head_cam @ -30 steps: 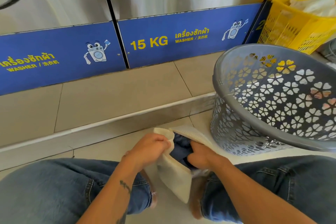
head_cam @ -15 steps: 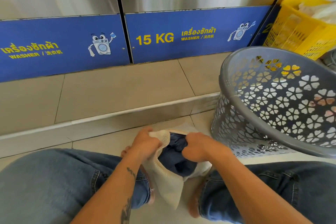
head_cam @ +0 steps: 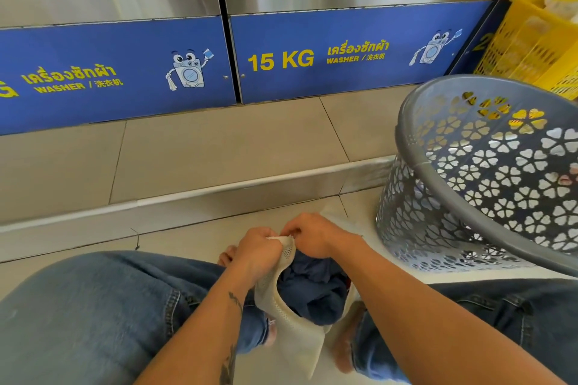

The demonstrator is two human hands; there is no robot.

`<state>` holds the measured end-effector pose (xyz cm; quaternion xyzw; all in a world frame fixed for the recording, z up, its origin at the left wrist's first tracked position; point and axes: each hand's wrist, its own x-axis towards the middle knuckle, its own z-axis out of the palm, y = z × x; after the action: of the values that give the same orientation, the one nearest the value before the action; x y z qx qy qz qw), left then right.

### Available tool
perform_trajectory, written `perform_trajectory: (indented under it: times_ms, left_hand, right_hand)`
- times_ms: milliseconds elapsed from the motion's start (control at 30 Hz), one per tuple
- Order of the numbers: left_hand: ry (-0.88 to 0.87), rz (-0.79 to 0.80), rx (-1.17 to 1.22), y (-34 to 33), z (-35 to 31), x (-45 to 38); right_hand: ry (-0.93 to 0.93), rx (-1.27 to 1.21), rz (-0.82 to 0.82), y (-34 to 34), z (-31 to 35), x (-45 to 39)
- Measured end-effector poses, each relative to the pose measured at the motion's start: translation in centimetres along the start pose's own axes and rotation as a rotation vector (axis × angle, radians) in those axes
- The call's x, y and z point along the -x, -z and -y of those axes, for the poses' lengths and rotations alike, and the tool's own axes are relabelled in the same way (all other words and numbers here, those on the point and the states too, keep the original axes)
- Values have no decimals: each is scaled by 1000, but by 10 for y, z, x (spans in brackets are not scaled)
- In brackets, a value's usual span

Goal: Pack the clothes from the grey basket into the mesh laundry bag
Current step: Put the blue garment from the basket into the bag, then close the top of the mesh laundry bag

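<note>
Beige floor tiles (head_cam: pixel 175 241) run up to a low step under two steel washers with blue panels (head_cam: pixel 337 56), and I am seated on that floor with jeans-clad knees spread at 7 and 4 o'clock. Between them hangs the mesh laundry bag (head_cam: pixel 292 325), cream coloured, its mouth turned up toward me and dark blue clothes (head_cam: pixel 312 287) bulging inside. My left hand (head_cam: pixel 258 248) is clenched on the near-left rim of the bag, knuckles up, wrist bent; my right hand (head_cam: pixel 314 236) meets it from 1 o'clock, fingers pinched on the same top edge, so both grips grasp the bag and touch each other. Forearms converge in a narrow V. At 2 o'clock the grey basket (head_cam: pixel 416 162) tilts toward me, its rim near my right elbow; I cannot tell what remains in it. A yellow basket (head_cam: pixel 531 50) stands behind it. Open floor lies at 11 o'clock.
</note>
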<state>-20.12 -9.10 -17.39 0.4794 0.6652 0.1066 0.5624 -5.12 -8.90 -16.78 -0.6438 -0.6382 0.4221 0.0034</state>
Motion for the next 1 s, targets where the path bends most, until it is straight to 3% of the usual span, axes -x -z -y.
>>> perform_trajectory:
  times_ms: [267,367,500,633,833,1000]
  left_hand:
    - [208,104,89,0,-3,-10]
    - [254,147,151,0,0,-8]
    - [207,119,-98,-1,-6,-4]
    - [-37,270,-248,-9,-4,3]
    - [-228,381,-184,-14,-10,15]
    - [-416,229,-429,-22,-13,17]
  right_hand:
    - [-25,-80,-11,-6,-19,13]
    - [-12,-132,-115,-7,-21,23]
    - [26,-222,-295,-11,-23,43]
    - [7,-333,-407,-19,-28,61]
    - [-58,-484,-531,-10,-30,70]
    - [-27,-385,-559,-5,-33,72]
